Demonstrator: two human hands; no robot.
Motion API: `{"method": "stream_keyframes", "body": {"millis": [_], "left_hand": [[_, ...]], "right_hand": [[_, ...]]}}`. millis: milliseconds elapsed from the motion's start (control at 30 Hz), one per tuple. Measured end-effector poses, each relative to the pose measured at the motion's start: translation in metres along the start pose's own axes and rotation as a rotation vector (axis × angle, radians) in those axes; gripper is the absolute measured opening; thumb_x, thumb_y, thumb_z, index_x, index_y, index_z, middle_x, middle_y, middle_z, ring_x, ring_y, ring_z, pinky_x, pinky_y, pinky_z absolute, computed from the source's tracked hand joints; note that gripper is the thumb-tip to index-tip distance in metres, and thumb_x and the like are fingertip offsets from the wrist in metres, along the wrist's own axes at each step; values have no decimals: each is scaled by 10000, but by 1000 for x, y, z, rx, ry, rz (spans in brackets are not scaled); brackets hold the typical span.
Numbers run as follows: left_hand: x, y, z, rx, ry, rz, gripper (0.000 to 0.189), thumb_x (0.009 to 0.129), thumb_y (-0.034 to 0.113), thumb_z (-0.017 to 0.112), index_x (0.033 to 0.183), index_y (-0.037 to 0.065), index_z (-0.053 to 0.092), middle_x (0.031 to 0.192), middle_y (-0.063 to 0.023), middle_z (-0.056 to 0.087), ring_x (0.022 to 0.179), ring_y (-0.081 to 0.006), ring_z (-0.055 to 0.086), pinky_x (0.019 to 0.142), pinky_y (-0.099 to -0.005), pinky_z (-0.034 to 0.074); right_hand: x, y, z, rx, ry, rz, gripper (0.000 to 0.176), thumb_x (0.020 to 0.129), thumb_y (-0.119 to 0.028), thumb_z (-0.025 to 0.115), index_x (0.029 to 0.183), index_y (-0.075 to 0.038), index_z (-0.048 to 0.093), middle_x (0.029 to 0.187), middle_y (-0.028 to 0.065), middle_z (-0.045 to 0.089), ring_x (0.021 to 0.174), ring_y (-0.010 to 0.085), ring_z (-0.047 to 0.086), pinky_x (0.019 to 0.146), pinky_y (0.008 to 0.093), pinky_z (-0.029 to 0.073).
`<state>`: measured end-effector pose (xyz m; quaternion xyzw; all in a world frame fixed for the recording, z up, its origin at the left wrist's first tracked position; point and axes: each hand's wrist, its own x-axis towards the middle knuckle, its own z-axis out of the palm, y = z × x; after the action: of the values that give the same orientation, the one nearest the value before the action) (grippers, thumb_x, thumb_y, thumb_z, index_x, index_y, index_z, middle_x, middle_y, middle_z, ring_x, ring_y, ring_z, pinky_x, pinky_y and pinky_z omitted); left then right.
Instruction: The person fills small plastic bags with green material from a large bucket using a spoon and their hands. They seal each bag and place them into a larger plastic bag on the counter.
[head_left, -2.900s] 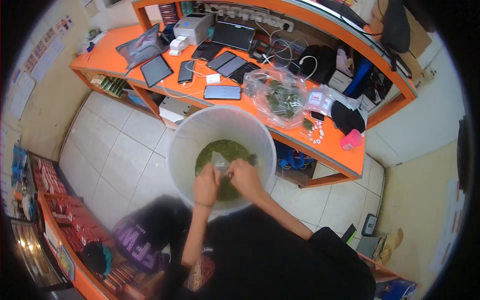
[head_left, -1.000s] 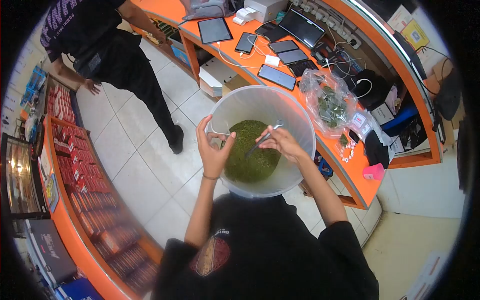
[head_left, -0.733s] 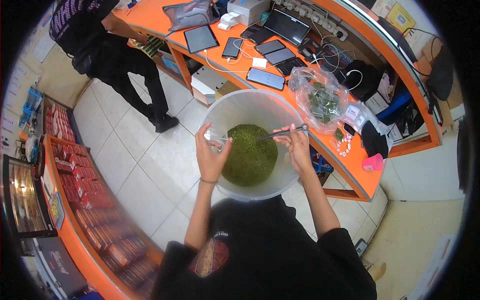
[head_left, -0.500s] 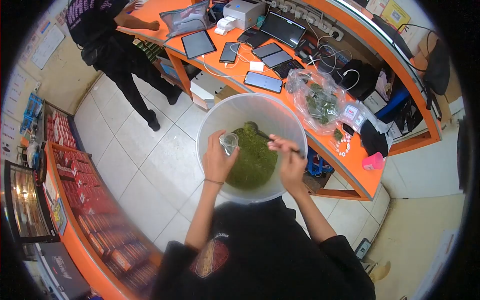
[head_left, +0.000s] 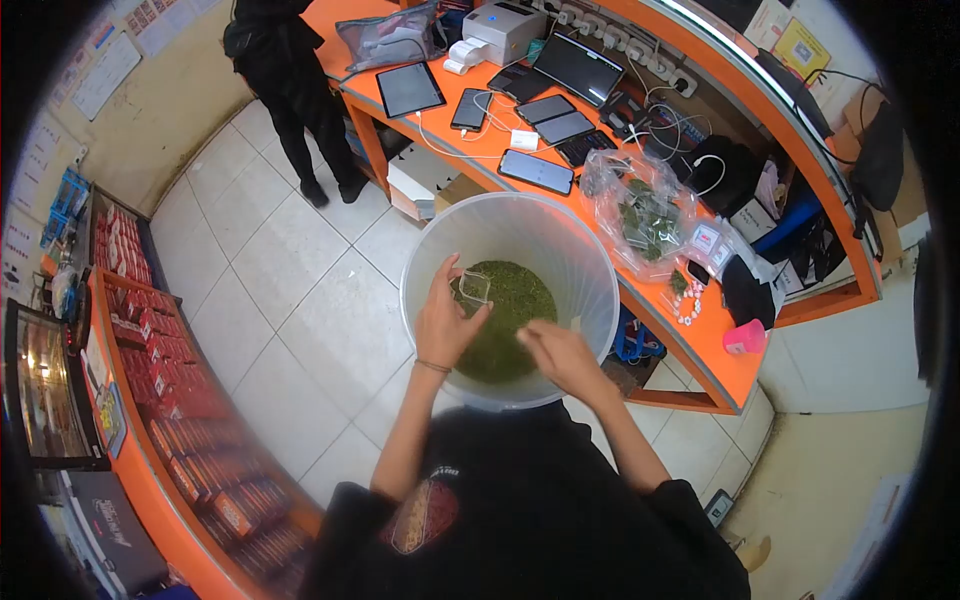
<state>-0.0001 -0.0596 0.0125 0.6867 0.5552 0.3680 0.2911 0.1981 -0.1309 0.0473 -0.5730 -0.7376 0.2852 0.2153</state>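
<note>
Left hand [head_left: 445,322] pinches a small clear bag [head_left: 473,288] above the green flakes [head_left: 515,295] in the bucket [head_left: 590,270], near centre. Right hand [head_left: 556,352] is blurred, so its grip is unclear. Labels [head_left: 706,238] on the counter [head_left: 700,338], far right, are unreadable.

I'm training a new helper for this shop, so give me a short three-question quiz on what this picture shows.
1. True or false: the left hand holds a small clear plastic pouch over the round translucent white bucket.
2. What lies in the bucket's bottom? A) red boxes B) green crumbled leaf material C) water
3. Fill in: the dark phones and tablets lie on the long ___ counter.
Key: 1 true; 2 B; 3 orange.
</note>
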Motion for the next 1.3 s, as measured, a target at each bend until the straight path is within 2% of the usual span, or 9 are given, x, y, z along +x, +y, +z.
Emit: {"method": "stream_keyframes", "body": {"millis": [133, 200, 300, 533, 733, 833, 900, 1000, 1300], "left_hand": [[0, 5, -4, -40, -34, 17, 883, 697, 179, 833, 1435, 136, 349, 1195, -67, 611, 579, -151, 581, 566, -295, 492], [-4, 7, -6, -74, -68, 25, 865, 702, 151, 823, 1430, 134, 358, 1187, -69, 608, 572, -142, 567, 563, -285, 489], [-3, 6, 1, -177, -57, 24, 853, 706, 131, 812, 1429, 134, 359, 1194, -66, 608, 571, -135, 555, 566, -271, 485], [-4, 8, 0, -171, -96, 49, 871, 696, 131, 821, 1433, 138, 356, 1211, -78, 606, 591, -158, 563, 603, -271, 497], [-7, -18, 13, 168, 67, 238, 596, 763, 209, 791, 1298, 99, 554, 1179, -95, 645, 753, -245, 636, 711, -304, 525], [-6, -18, 11, 100, -51, 348, 393, 827, 217, 743, 1183, 85, 643, 1030, -104, 699, 814, -191, 668, 746, -281, 528], [-7, 3, -1, -142, -256, -19, 262, 910, 198, 674, 1123, 46, 659, 910, -91, 721, 860, -127, 667, 789, -261, 519], [-6, -9, 7, -584, -243, -44, 230, 959, 190, 626, 1091, 2, 646, 946, -74, 711, 866, -94, 645, 768, -248, 505], [-7, 0, 6, -714, -162, -162, 211, 970, 168, 611, 1057, -23, 634, 874, -33, 649, 777, -101, 619, 731, -248, 502]], "right_hand": [[-2, 26, 18, -45, -282, 16, 205, 916, -23, 550, 1107, -40, 624, 938, 176, 633, 871, 399, 623, 748, 435, 516], [8, 1, 13, 139, 220, -155, 316, 831, 36, 574, 1116, -80, 645, 844, 136, 567, 850, 352, 613, 712, 430, 504], [25, 0, 12, 3, 374, -274, 406, 741, 64, 590, 1110, -94, 654, 815, 109, 512, 832, 293, 600, 694, 414, 500], [45, 9, 20, -171, 361, -399, 346, 703, 23, 651, 1041, -49, 654, 821, 93, 514, 818, 270, 587, 667, 397, 521], [51, 23, 31, -122, 395, -383, 253, 788, -71, 697, 1037, -61, 655, 814, 94, 519, 777, 282, 578, 632, 397, 491], [47, 13, 18, 159, 257, -209, 216, 836, -112, 703, 1044, -69, 664, 782, 84, 491, 708, 249, 537, 607, 352, 450], [45, -5, 0, 203, 339, -166, 198, 847, -124, 707, 1033, -66, 670, 772, 63, 478, 693, 205, 512, 604, 327, 429], [44, 2, -5, 368, 360, -58, 172, 868, -137, 705, 1016, -55, 675, 768, 22, 462, 684, 124, 465, 605, 282, 399], [32, 11, 7, 878, 143, 168, 124, 901, -122, 681, 935, -5, 656, 776, -15, 524, 695, 45, 480, 613, 219, 376]]}}
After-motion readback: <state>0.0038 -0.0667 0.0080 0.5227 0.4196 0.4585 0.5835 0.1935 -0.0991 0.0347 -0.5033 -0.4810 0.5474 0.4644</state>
